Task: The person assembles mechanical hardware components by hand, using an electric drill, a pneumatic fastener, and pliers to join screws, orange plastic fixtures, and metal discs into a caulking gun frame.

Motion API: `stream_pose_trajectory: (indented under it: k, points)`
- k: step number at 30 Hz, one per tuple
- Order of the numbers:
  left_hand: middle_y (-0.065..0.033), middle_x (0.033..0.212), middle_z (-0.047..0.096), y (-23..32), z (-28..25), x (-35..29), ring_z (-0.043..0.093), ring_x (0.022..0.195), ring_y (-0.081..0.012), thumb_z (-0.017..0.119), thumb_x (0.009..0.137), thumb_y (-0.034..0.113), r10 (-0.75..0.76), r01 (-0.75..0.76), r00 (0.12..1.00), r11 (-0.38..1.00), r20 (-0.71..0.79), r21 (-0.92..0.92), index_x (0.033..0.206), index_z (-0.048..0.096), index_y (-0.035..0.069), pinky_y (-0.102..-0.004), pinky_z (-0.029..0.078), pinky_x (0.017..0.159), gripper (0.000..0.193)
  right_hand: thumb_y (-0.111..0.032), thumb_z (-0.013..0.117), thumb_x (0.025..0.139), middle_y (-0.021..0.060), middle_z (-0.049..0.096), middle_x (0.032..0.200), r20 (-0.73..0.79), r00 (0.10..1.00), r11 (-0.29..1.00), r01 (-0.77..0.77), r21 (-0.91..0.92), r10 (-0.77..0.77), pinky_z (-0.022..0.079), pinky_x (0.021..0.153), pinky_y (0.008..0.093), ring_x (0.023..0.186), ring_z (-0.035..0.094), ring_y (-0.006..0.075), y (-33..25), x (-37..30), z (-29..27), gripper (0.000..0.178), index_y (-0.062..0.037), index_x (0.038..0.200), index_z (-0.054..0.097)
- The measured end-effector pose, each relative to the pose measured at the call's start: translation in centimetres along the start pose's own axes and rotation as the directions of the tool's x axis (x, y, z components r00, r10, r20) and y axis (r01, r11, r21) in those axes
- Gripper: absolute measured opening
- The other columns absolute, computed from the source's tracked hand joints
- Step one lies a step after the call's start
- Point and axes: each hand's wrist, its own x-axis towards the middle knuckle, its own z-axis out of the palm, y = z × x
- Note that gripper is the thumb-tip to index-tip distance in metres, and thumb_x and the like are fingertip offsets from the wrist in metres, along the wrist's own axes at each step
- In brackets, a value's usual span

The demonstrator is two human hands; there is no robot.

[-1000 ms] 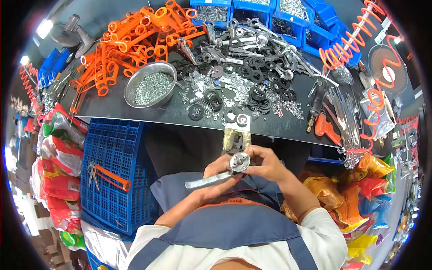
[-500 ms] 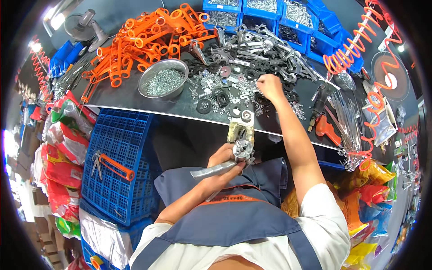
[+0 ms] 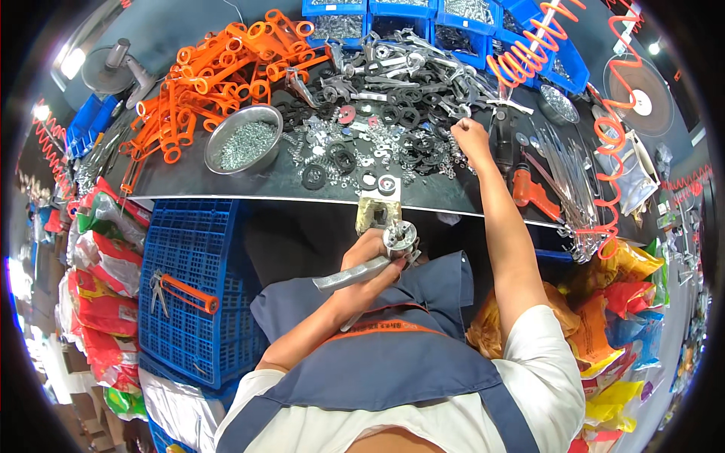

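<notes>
Dark and crowded, the worktop [image 3: 226, 189] is covered with small parts. Orange plastic pieces [image 3: 219, 75] are piled at the far left of it. A round metal bowl [image 3: 243, 139] full of little screws is set just beside them. Black rings [image 3: 408, 128] and shiny washers are spread over the middle. Grey metal levers [image 3: 400, 64] are heaped behind them, and blue bins [image 3: 393, 11] are lined up along the back edge. An orange curly hose [image 3: 529, 53] is hung over the right side.

The left hand [image 3: 370, 268] is kept close to the body, below the edge of the worktop. It is closed around a grey metal handle [image 3: 351, 275]. A round silver part [image 3: 399, 235] is fixed on the end of the handle, just above the fingers. A small metal block [image 3: 377, 211] is seen right behind it, at the worktop's edge.

The right hand [image 3: 470, 140] is stretched far out over the worktop. It is laid on the black rings and washers with the fingers curled down. Whether something is pinched in it cannot be told.

A blue crate [image 3: 189, 287] is stood on the left, under the worktop, with an orange-handled tool [image 3: 185, 291] lying on it.
</notes>
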Motion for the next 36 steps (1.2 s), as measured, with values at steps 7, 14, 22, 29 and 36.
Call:
stream_pose_trajectory:
  k: [7, 14, 22, 29, 36]
  points:
    - [-0.0102, 0.102, 0.058, -0.3, 0.5, 0.5, 0.056, 0.091, -0.0176, 0.06, 0.082, -0.003, 0.024, -0.024, 1.0, 1.0, 0.013, -0.002, 0.095, 0.061, -0.001, -0.0303, 0.045, 0.079, 0.013, -0.017, 0.068, 0.071, 0.0121, 0.067, 0.076, 0.042, 0.988, 0.987, 0.152, -0.051, -0.15, 0.05, 0.068, 0.0332, 0.071, 0.066, 0.0229, 2.1, 0.5, -1.8, 0.022, -0.0011, 0.085, 0.064]
    - [-0.0113, 0.102, 0.056, -0.4, 0.9, 0.9, 0.056, 0.09, -0.0174, 0.059, 0.082, -0.002, 0.029, -0.031, 0.999, 0.999, 0.035, 0.041, 0.093, 0.06, -0.001, -0.03, 0.045, 0.078, 0.011, 0.002, 0.057, 0.081, 0.011, 0.062, 0.073, 0.178, 0.974, 0.892, -0.203, 0.404, 0.141, 0.057, 0.057, 0.0292, 0.061, 0.065, 0.0191, 1.6, 0.0, -2.3, 0.005, 0.0054, 0.084, 0.055]
    - [-0.01, 0.102, 0.056, -0.8, 1.0, 0.8, 0.056, 0.088, -0.0162, 0.059, 0.083, 0.0, 0.038, -0.038, 0.999, 0.999, 0.015, 0.031, 0.094, 0.059, -0.001, -0.03, 0.046, 0.076, 0.011, -0.008, 0.062, 0.085, 0.0096, 0.063, 0.066, -0.099, 0.993, 0.989, 0.083, 0.124, -0.071, 0.052, 0.055, 0.0272, 0.056, 0.062, 0.0141, 0.5, -1.4, -3.3, 0.013, 0.004, 0.09, 0.061]
    - [-0.0106, 0.1, 0.057, -0.4, 1.0, 1.1, 0.057, 0.09, -0.0182, 0.061, 0.081, -0.001, -0.015, 0.015, 1.0, 0.999, 0.003, 0.033, 0.09, 0.06, -0.001, -0.0307, 0.044, 0.079, 0.009, -0.019, 0.066, 0.086, 0.0028, 0.062, 0.067, 0.236, 0.952, 0.881, 0.063, 0.47, -0.193, 0.041, 0.044, 0.0215, 0.05, 0.054, 0.0052, -11.1, -9.3, -6.5, 0.021, 0.0006, 0.094, 0.068]
    - [-0.0117, 0.089, 0.057, -0.7, 1.4, 1.5, 0.058, 0.077, -0.024, 0.068, 0.076, 0.002, 0.062, -0.061, 0.998, 0.996, -0.028, 0.062, 0.081, 0.058, 0.0, -0.0335, 0.046, 0.068, 0.011, -0.003, 0.064, 0.086, 0.0052, 0.063, 0.072, 0.213, 0.595, 0.607, 0.608, 0.512, -0.775, 0.042, 0.042, 0.0198, 0.05, 0.056, 0.0061, -13.6, -14.2, -5.1, 0.01, 0.0007, 0.094, 0.067]
